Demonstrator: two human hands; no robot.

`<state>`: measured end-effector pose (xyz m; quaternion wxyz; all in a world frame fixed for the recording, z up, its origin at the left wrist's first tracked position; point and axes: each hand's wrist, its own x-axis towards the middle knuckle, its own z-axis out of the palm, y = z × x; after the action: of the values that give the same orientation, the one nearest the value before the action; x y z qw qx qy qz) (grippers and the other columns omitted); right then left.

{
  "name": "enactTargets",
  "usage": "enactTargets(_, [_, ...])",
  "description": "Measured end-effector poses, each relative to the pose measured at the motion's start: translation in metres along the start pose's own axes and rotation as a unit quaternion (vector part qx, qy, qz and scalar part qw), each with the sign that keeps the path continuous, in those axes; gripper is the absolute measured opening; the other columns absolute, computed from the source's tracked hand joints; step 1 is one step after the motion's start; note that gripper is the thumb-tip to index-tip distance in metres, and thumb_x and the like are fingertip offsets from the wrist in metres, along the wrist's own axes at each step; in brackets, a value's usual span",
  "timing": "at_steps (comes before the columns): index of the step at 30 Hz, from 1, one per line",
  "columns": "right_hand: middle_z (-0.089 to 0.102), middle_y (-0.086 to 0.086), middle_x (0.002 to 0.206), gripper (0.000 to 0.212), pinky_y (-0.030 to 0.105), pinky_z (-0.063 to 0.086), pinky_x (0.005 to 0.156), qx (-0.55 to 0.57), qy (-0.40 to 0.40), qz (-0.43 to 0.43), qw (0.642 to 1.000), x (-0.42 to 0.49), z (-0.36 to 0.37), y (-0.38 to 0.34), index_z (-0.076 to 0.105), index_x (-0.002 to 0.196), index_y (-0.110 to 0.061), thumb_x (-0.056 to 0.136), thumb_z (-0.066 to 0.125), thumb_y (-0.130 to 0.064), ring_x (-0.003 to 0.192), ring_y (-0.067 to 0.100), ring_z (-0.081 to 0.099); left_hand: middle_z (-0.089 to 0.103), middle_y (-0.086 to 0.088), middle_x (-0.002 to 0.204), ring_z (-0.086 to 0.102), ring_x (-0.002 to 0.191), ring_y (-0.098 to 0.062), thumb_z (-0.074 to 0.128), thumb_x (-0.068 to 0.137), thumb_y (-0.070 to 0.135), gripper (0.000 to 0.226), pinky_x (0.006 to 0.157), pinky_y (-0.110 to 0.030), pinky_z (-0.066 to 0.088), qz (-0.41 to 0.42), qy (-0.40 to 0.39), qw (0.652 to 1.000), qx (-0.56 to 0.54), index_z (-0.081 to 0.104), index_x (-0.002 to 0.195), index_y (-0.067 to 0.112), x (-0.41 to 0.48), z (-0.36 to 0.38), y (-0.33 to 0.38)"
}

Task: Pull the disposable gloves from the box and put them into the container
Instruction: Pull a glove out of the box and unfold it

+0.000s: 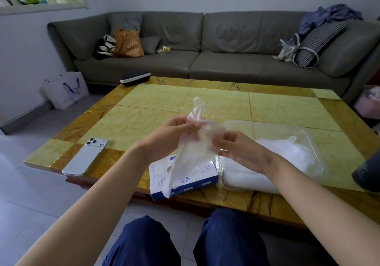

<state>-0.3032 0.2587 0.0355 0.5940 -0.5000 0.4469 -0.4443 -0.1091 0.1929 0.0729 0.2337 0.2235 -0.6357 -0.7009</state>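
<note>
The fingers of my left hand point(174, 136) pinch the top of 1 clear glove point(191, 158), those of my right hand point(238, 152) curl onto its right edge, and it hangs over the blue-and-white box point(205, 175) at the desk's point(144, 105) near edge. The box's print shows glove outlines, its lettering too small to read; just right, the clear container point(314, 148) holds a white heap of gloves point(287, 152).

Above the box point(205, 173) of smooth printed card, the glove point(191, 154) is thin, crinkled, translucent plastic film. Right of the box, the container point(308, 140) is clear glossy plastic. Beneath it, the table point(156, 101) is polished and marbled.
</note>
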Motion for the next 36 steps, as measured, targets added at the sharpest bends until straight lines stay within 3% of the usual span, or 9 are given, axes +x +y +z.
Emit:
enactTargets(5, [0.067, -0.007, 0.075, 0.012, 0.019, 0.054, 0.077, 0.047, 0.105, -0.044, 0.992, -0.001, -0.002, -0.004, 0.064, 0.083, -0.012, 0.072, 0.067, -0.014, 0.074, 0.005, 0.063, 0.061, -0.009, 0.095, 0.055, 0.086, -0.019, 0.055, 0.088, 0.016, 0.02, 0.087, -0.031, 0.048, -0.017, 0.123, 0.99, 0.061, 0.063, 0.104, 0.005, -0.001, -0.018, -0.013])
enactTargets(12, [0.063, 0.013, 0.095, 0.011, 0.026, 0.054, 0.088, -0.003, 0.153, -0.075, 0.985, -0.008, -0.01, -0.005, 0.051, 0.087, -0.008, 0.087, 0.062, -0.012, 0.094, 0.018, 0.066, 0.055, -0.009, 0.093, 0.055, 0.078, -0.016, 0.057, 0.092, 0.017, 0.025, 0.076, -0.025, 0.048, -0.1, 0.19, 0.968, 0.133, 0.054, 0.108, -0.001, 0.002, -0.03, -0.029])
enactTargets(17, [0.068, 0.005, 0.082, 0.013, 0.02, 0.054, 0.069, -0.132, 0.176, -0.121, 0.968, -0.012, -0.013, -0.01, 0.049, 0.083, -0.01, 0.088, 0.061, -0.007, 0.068, 0.01, 0.066, 0.054, 0.002, 0.091, 0.052, 0.083, -0.012, 0.056, 0.091, 0.011, 0.021, 0.065, -0.017, 0.041, -0.007, 0.361, 0.881, 0.306, 0.05, 0.111, 0.008, 0.02, -0.018, -0.02])
enactTargets(21, [0.062, 0.003, 0.079, 0.017, 0.019, 0.05, 0.069, -0.234, 0.144, -0.137, 0.952, -0.015, -0.015, -0.011, 0.051, 0.081, -0.013, 0.084, 0.067, -0.011, 0.067, 0.01, 0.061, 0.046, 0.002, 0.132, 0.043, 0.12, -0.01, 0.066, 0.084, 0.034, 0.059, 0.101, -0.025, 0.036, 0.038, 0.132, 0.923, 0.359, 0.039, 0.135, 0.018, 0.035, 0.006, -0.003])
enactTargets(23, [0.057, -0.002, 0.076, 0.014, 0.019, 0.049, 0.069, -0.261, 0.123, -0.148, 0.946, -0.019, -0.015, -0.013, 0.053, 0.083, -0.013, 0.084, 0.067, -0.01, 0.068, 0.009, 0.057, 0.042, 0.005, 0.139, 0.04, 0.124, -0.009, 0.07, 0.08, 0.036, 0.073, 0.102, -0.025, 0.032, -0.021, 0.017, 0.92, 0.392, 0.032, 0.141, 0.025, 0.043, 0.019, 0.004])
enactTargets(25, [0.056, -0.004, 0.077, 0.012, 0.021, 0.048, 0.069, -0.27, 0.121, -0.147, 0.944, -0.025, -0.017, -0.016, 0.056, 0.088, -0.014, 0.085, 0.066, -0.011, 0.07, 0.009, 0.055, 0.052, 0.004, 0.13, 0.049, 0.117, -0.009, 0.071, 0.081, 0.028, 0.06, 0.099, -0.024, 0.038, -0.055, -0.05, 0.907, 0.414, 0.042, 0.133, 0.025, 0.05, 0.025, 0.011])
enactTargets(30, [0.043, -0.008, 0.065, 0.025, 0.015, 0.035, 0.056, -0.319, 0.095, -0.077, 0.94, -0.039, -0.04, -0.018, 0.056, 0.105, -0.023, 0.084, 0.069, -0.022, 0.058, 0.005, 0.04, 0.061, 0.0, 0.088, 0.054, 0.078, -0.009, 0.067, 0.085, 0.016, 0.008, 0.073, -0.017, 0.045, -0.019, -0.057, 0.873, 0.484, 0.062, 0.092, 0.015, 0.068, 0.034, 0.022])
enactTargets(33, [0.055, 0.004, 0.078, 0.02, 0.016, 0.036, 0.064, -0.369, 0.099, -0.044, 0.923, -0.043, -0.055, -0.017, 0.061, 0.088, -0.015, 0.081, 0.072, -0.03, 0.072, 0.008, 0.049, 0.058, 0.006, 0.082, 0.052, 0.073, -0.004, 0.069, 0.084, 0.015, 0.014, 0.073, -0.017, 0.044, 0.01, -0.044, 0.869, 0.493, 0.058, 0.078, 0.021, 0.081, 0.043, 0.029])
enactTargets(36, [0.063, -0.006, 0.102, 0.028, 0.01, 0.042, 0.075, -0.35, 0.146, -0.027, 0.925, -0.048, -0.064, -0.023, 0.062, 0.099, -0.02, 0.078, 0.074, -0.033, 0.097, 0.008, 0.057, 0.057, 0.007, 0.08, 0.052, 0.073, -0.005, 0.07, 0.082, 0.012, 0.012, 0.07, -0.012, 0.043, 0.041, -0.019, 0.871, 0.488, 0.058, 0.081, 0.015, 0.096, 0.051, 0.033])
